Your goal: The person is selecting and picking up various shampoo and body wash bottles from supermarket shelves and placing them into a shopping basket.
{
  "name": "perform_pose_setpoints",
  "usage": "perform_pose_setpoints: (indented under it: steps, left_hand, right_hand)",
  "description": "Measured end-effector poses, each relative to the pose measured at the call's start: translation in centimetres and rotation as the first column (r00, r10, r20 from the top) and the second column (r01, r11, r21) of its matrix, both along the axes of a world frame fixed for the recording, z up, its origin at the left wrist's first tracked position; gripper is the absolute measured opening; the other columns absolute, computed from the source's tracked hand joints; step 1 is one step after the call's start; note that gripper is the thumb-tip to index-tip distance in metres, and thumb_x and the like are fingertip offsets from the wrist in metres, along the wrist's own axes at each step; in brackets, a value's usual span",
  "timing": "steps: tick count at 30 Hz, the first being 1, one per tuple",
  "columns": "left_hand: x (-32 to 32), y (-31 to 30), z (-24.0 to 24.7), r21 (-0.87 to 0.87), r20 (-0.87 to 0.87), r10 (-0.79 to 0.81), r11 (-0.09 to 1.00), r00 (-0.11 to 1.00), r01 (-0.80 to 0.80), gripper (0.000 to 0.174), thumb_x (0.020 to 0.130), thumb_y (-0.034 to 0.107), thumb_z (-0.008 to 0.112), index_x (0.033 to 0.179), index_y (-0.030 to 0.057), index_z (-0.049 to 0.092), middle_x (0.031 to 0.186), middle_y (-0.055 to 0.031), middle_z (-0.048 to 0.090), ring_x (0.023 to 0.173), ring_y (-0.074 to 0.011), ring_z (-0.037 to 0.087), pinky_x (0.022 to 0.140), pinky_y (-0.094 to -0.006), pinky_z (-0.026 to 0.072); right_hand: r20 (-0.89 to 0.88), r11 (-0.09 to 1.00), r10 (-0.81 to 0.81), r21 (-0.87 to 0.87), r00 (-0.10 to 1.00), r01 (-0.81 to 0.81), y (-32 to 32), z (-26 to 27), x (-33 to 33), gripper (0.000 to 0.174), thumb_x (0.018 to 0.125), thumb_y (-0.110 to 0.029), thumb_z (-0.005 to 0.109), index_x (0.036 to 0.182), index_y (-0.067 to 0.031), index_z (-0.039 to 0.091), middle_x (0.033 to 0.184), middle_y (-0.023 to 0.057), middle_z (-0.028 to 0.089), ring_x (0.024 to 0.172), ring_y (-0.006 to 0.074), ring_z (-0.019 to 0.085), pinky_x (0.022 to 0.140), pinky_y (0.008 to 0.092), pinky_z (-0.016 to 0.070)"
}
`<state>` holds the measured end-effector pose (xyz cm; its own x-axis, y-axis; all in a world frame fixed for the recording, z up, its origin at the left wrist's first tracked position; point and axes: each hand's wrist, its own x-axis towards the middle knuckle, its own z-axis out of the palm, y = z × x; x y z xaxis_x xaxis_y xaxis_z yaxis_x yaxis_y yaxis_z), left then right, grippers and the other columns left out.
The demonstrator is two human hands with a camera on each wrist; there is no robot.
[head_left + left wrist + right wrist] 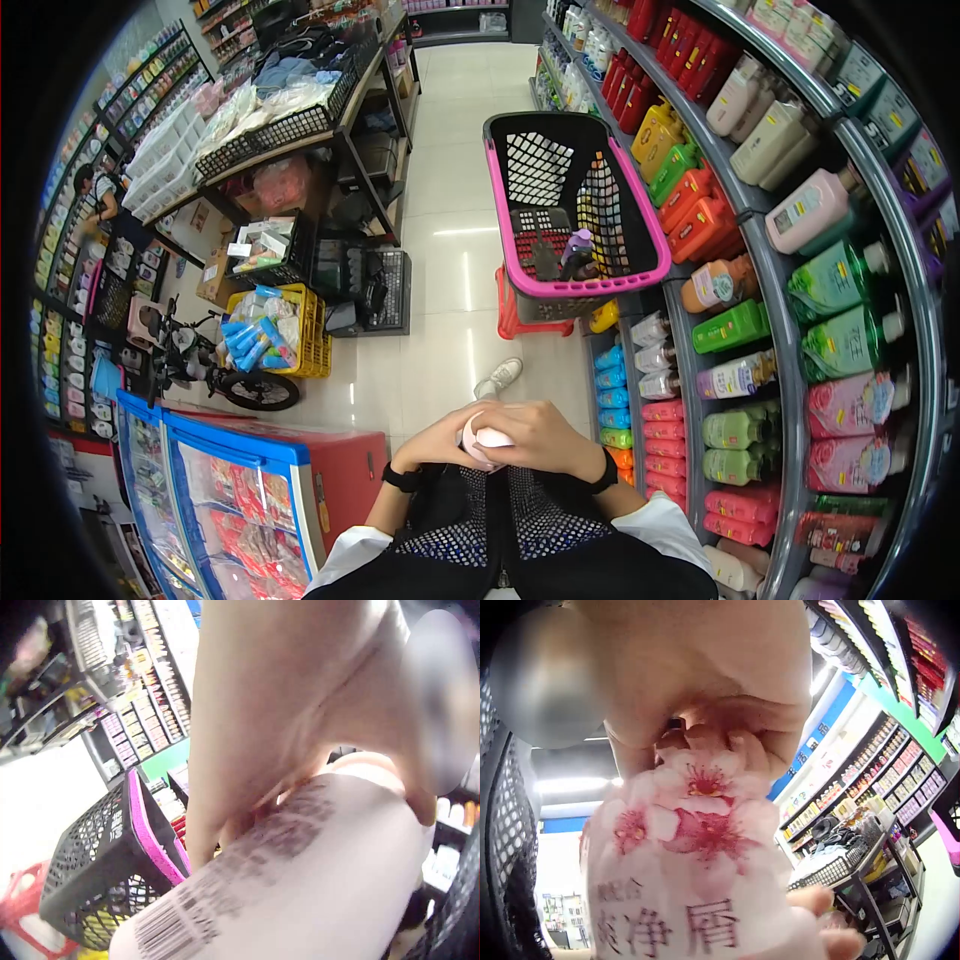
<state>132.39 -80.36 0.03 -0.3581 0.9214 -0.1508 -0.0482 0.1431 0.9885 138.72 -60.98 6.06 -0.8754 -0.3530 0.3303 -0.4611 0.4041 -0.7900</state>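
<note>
A pale pink bottle [487,440] is held between both hands close to the body. In the left wrist view its barcode side [300,885] shows, and the right wrist view shows its front with pink blossoms [705,832] and characters. The left hand [436,440] curls round the bottle from the left, with fingertips at the label's edge in the right wrist view. From the right, the right hand [545,437] wraps its fingers over the bottle's upper end. Part of the bottle is hidden behind the hands.
A black basket with a pink rim [585,288] stands ahead on a red stool [510,318], with a few items inside. Shelves of bottles [735,325] line the right. At left are a blue-edged freezer [240,452], a yellow crate [318,330], a small bicycle [262,390] and a loaded table.
</note>
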Motion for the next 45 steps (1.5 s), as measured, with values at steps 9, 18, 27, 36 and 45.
perform_pose_setpoints:
  steps: [9, 18, 27, 36, 45]
  left_hand:
    - [-14.7, 7.2, 8.3, 0.160, -0.691, 0.314, 0.945, 0.651, -0.286, 0.061, 0.066, 0.017, 0.077, 0.120, 0.0032, 0.054, 0.123, -0.0115, 0.052, 0.114, -0.0301, 0.049, 0.097, -0.0393, 0.0397]
    - [-25.7, 14.3, 8.1, 0.218, -0.720, 0.402, 0.905, 0.566, -0.365, 0.043, 0.068, 0.000, 0.069, 0.110, 0.0022, 0.060, 0.110, -0.0090, 0.058, 0.094, -0.0239, 0.056, 0.078, -0.0328, 0.0466]
    - [-34.1, 24.0, 5.9, 0.109, -0.587, 0.044, 0.994, 0.809, 0.025, 0.042, 0.065, -0.006, 0.068, 0.106, 0.0007, 0.061, 0.100, -0.0092, 0.063, 0.074, -0.0178, 0.062, 0.064, -0.0257, 0.0502]
    - [-43.3, 37.3, 1.9, -0.137, -0.805, -0.475, 0.732, 0.356, 0.667, 0.027, 0.070, 0.012, 0.068, 0.094, 0.0037, 0.059, 0.084, -0.0086, 0.056, 0.072, -0.0297, 0.060, 0.061, -0.0376, 0.0494]
    - [-54.0, 49.6, -7.7, -0.300, -0.863, -0.506, 0.498, -0.009, 0.814, 0.020, 0.066, 0.022, 0.074, 0.081, 0.0101, 0.067, 0.079, -0.0042, 0.062, 0.070, -0.0258, 0.063, 0.060, -0.0373, 0.0498]
  right_hand:
    - [-0.144, 0.968, -0.250, -0.043, 0.957, 0.246, 6.1, 2.8, -15.6, 0.021, 0.075, -0.020, 0.069, 0.090, -0.0067, 0.064, 0.084, 0.0112, 0.065, 0.070, 0.0276, 0.064, 0.060, 0.0345, 0.0495]
    - [-0.001, 0.894, -0.424, -0.160, 0.906, 0.419, 11.0, 1.9, -25.6, 0.028, 0.075, -0.018, 0.072, 0.097, -0.0060, 0.060, 0.091, 0.0114, 0.065, 0.078, 0.0296, 0.065, 0.065, 0.0363, 0.0506]
    - [0.219, 0.664, -0.716, -0.079, 0.662, 0.744, 15.9, -0.1, -27.5, 0.041, 0.083, -0.025, 0.067, 0.104, -0.0027, 0.039, 0.080, 0.0143, 0.064, 0.074, 0.0307, 0.065, 0.060, 0.0367, 0.0475]
    - [0.280, 0.279, -0.924, 0.025, 0.261, 0.960, 20.5, -4.5, -32.0, 0.040, 0.086, -0.031, 0.062, 0.097, 0.0006, 0.040, 0.079, 0.0235, 0.059, 0.076, 0.0382, 0.060, 0.066, 0.0429, 0.0470]
    - [0.227, -0.002, -0.972, 0.247, -0.059, 0.969, 20.9, -10.1, -35.1, 0.049, 0.083, -0.025, 0.063, 0.122, -0.0019, 0.043, 0.106, 0.0193, 0.052, 0.099, 0.0367, 0.055, 0.082, 0.0433, 0.0462]
